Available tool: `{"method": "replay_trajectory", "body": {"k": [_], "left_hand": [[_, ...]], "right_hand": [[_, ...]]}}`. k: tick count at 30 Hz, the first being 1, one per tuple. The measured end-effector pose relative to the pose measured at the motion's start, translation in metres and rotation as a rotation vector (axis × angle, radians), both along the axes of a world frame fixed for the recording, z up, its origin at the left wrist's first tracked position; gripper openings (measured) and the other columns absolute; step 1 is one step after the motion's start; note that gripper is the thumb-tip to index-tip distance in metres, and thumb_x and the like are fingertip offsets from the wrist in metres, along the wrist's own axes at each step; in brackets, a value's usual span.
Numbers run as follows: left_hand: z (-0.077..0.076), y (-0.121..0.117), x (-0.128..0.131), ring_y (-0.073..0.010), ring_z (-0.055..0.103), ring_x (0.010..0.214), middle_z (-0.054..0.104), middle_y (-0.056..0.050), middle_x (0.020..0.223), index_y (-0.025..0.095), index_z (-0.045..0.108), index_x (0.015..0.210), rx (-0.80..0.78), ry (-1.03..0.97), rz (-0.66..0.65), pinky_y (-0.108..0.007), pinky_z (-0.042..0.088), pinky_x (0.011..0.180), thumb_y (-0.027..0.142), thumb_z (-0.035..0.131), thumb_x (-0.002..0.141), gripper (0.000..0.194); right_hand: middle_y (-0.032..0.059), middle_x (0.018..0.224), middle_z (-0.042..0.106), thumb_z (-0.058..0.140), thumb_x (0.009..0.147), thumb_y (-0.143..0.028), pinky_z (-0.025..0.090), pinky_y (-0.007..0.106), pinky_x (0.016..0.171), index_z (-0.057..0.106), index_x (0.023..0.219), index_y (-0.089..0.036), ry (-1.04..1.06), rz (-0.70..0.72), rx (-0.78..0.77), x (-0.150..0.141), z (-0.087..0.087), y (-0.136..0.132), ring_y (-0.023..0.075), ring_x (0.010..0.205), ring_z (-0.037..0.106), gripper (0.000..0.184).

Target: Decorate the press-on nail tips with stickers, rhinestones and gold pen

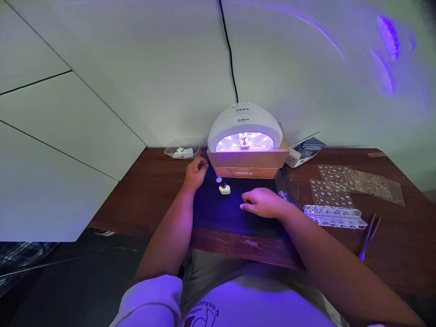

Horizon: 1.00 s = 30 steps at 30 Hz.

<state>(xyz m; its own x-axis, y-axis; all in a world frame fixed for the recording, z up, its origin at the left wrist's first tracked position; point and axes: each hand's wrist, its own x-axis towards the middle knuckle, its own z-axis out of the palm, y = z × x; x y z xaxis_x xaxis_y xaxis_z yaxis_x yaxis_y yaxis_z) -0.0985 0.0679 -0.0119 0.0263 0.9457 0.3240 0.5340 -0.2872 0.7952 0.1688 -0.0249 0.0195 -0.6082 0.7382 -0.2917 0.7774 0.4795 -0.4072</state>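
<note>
My left hand [197, 173] is at the left front corner of a cardboard box [245, 173], its fingers curled in and nothing visible in them. My right hand [261, 202] rests on the black mat [218, 213] with the fingers loosely closed; no object shows there. Between the hands, a small pale bottle with a dark cap [224, 188] stands on the mat beside a small round whitish piece [219, 180]. A white nail lamp [244, 119] sits on the box, lit purple inside. Within its opening is a small light-coloured piece on a stand [244, 140].
At the back left is a clear tray [182, 148] with white pieces. Right of the lamp stands an open white box [303, 152] of dark strips. Sticker sheets [330, 193], a clear case of gems [334, 216] and tweezers [369, 238] lie to the right. A black cable [230, 50] hangs behind.
</note>
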Motion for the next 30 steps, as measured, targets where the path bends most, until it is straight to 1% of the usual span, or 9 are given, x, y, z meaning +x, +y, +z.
{"method": "replay_trajectory", "body": {"k": [3,6,12,16,20,22,26,30], "left_hand": [[-0.004,0.002,0.001,-0.0159,0.055,0.073,0.062,-0.001,0.075,0.016,0.061,0.079,-0.037,0.031,-0.054,-0.027,0.041,0.069,0.029,0.055,0.076,0.014],[-0.006,0.005,0.002,-0.0172,0.057,0.077,0.064,-0.001,0.076,0.016,0.063,0.078,-0.072,0.054,-0.078,-0.028,0.042,0.072,0.030,0.055,0.077,0.016],[-0.004,0.006,0.001,-0.0149,0.052,0.065,0.055,0.002,0.061,0.016,0.061,0.068,-0.133,0.076,-0.088,-0.027,0.039,0.064,0.028,0.054,0.075,0.015],[-0.004,0.009,0.001,-0.0145,0.050,0.061,0.052,0.002,0.058,0.017,0.061,0.066,-0.151,0.082,-0.101,-0.027,0.038,0.061,0.026,0.052,0.073,0.015],[-0.007,0.012,-0.001,-0.0148,0.048,0.059,0.051,0.003,0.057,0.017,0.061,0.067,-0.155,0.100,-0.102,-0.027,0.035,0.059,0.027,0.051,0.071,0.015],[-0.007,0.013,-0.002,-0.0150,0.047,0.059,0.050,0.002,0.056,0.018,0.059,0.064,-0.150,0.110,-0.107,-0.027,0.034,0.058,0.027,0.049,0.070,0.014],[-0.003,0.011,-0.003,-0.0153,0.046,0.058,0.048,0.001,0.055,0.020,0.048,0.055,-0.133,0.123,-0.128,-0.028,0.032,0.058,0.025,0.044,0.067,0.014],[0.000,0.010,-0.002,-0.0152,0.043,0.056,0.045,0.001,0.053,0.021,0.045,0.051,-0.127,0.133,-0.146,-0.029,0.031,0.056,0.025,0.043,0.066,0.016]], "right_hand": [[0.0045,0.087,0.073,0.049,0.095,-0.047,0.025,0.029,0.060,0.066,0.087,-0.023,0.001,-0.007,0.010,0.000,-0.001,-0.001,0.0177,0.079,0.063,0.031],[0.0051,0.091,0.074,0.048,0.095,-0.047,0.025,0.029,0.061,0.066,0.091,-0.023,-0.001,-0.012,0.018,-0.001,-0.001,-0.002,0.0182,0.081,0.063,0.030],[0.0057,0.096,0.075,0.048,0.095,-0.048,0.025,0.029,0.061,0.066,0.096,-0.023,-0.021,-0.012,0.031,-0.001,0.001,-0.002,0.0191,0.084,0.065,0.031],[0.0055,0.098,0.076,0.048,0.096,-0.048,0.026,0.030,0.061,0.066,0.098,-0.023,-0.032,-0.009,0.037,-0.002,0.002,-0.002,0.0189,0.087,0.066,0.031],[0.0051,0.098,0.076,0.047,0.096,-0.049,0.026,0.030,0.061,0.066,0.100,-0.024,-0.027,-0.011,0.048,-0.002,0.002,-0.002,0.0188,0.088,0.067,0.031],[0.0050,0.099,0.075,0.047,0.096,-0.049,0.026,0.030,0.061,0.066,0.101,-0.024,-0.027,-0.009,0.048,-0.002,0.002,-0.002,0.0189,0.088,0.067,0.032],[0.0053,0.100,0.076,0.047,0.096,-0.049,0.027,0.030,0.061,0.066,0.104,-0.024,-0.031,-0.002,0.043,-0.002,0.003,-0.001,0.0191,0.088,0.067,0.033],[0.0052,0.101,0.076,0.047,0.096,-0.049,0.028,0.029,0.062,0.067,0.105,-0.024,-0.028,0.002,0.044,-0.002,0.003,0.000,0.0192,0.089,0.067,0.033]]}}
